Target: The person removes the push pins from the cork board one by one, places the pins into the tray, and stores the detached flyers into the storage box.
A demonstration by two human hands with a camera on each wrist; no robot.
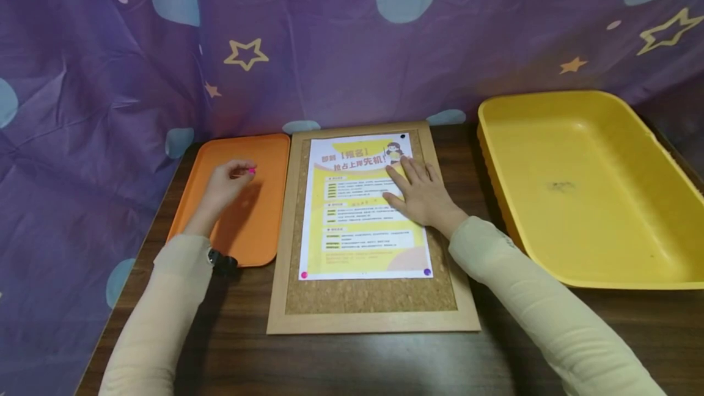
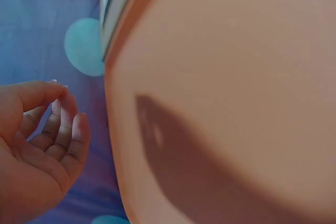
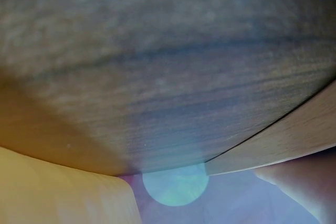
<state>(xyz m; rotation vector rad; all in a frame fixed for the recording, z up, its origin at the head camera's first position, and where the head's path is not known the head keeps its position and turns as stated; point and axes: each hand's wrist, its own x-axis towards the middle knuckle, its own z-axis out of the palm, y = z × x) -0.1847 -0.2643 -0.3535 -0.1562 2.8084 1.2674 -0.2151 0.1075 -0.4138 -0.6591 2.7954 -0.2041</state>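
Note:
In the head view my left hand [image 1: 228, 179] pinches a small pink pushpin [image 1: 251, 170] between thumb and fingertip, above the orange tray [image 1: 266, 234]. The left wrist view shows that hand [image 2: 44, 150] with thumb and index finger meeting; the pin is not discernible there. A printed yellow-and-white poster [image 1: 363, 243] lies on a wood-framed cork board [image 1: 374, 298]. Spread fingers of my right hand [image 1: 426, 194] rest on the poster's right side. Pins sit at three corners: black [image 1: 403, 136] upper right, pink [image 1: 304, 275] lower left, purple [image 1: 427, 272] lower right.
A deep yellow plastic tub [image 1: 605, 200] stands to the right of the board. The orange tray lies close by the board's left side. Behind the dark wooden table [image 1: 357, 365] hangs a purple cloth [image 1: 341, 47] with stars and blue dots.

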